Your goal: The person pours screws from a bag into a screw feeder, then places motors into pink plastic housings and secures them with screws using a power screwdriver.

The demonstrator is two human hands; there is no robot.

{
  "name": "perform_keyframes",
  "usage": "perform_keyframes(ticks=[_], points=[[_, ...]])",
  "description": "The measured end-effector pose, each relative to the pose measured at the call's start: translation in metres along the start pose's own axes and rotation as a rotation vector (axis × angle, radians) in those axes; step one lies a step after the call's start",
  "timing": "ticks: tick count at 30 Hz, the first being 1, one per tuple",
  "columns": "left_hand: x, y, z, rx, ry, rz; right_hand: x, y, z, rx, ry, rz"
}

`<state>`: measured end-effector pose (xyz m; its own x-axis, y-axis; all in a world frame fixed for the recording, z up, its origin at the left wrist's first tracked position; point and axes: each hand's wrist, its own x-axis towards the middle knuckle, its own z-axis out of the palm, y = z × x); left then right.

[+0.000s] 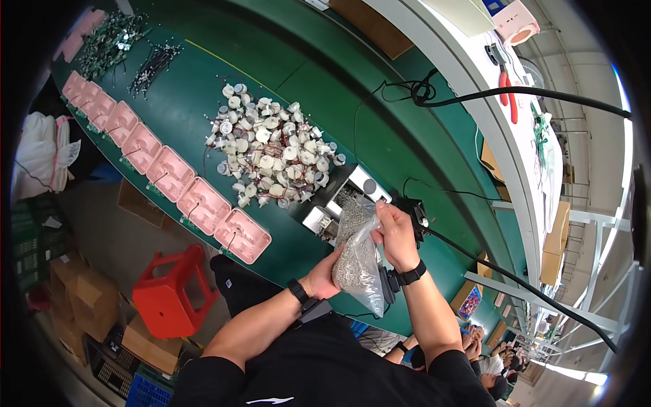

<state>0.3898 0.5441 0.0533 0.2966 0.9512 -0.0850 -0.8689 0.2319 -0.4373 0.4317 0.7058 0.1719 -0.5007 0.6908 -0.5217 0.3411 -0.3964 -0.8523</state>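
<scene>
A clear plastic bag [354,261] full of small metal pieces, seemingly screws, is held between both hands. My left hand [321,278] is closed round the bag's lower left side, supporting its bulk. With closed fingers, my right hand [397,234] pinches the bag's upper right edge. The bag leans over a small black and silver machine [315,222] on the green bench. Its upper end lies over the machine's open top, where similar small metal pieces show. Whether pieces are flowing out cannot be made out.
A heap of white motor-like parts with wires [268,146] lies left of the machine. Pink plastic housings [243,236] line the bench's near edge. Black wires [154,68] and green boards [108,44] lie far left. A red stool [169,292] stands below. A thick black cable [515,91] crosses the right side.
</scene>
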Motion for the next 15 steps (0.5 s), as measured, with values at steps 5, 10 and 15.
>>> perform_keyframes(ticks=[5, 10, 15], points=[[-0.001, -0.003, -0.002, -0.073, -0.098, -0.042, -0.008, -0.003, 0.005, -0.017, 0.013, -0.01], [0.0, -0.008, 0.005, 0.065, 0.087, 0.018, -0.011, -0.004, -0.003, -0.066, 0.042, -0.004], [0.004, -0.01, 0.001, 0.06, 0.042, -0.029, -0.015, 0.0, -0.013, -0.036, 0.066, 0.004]])
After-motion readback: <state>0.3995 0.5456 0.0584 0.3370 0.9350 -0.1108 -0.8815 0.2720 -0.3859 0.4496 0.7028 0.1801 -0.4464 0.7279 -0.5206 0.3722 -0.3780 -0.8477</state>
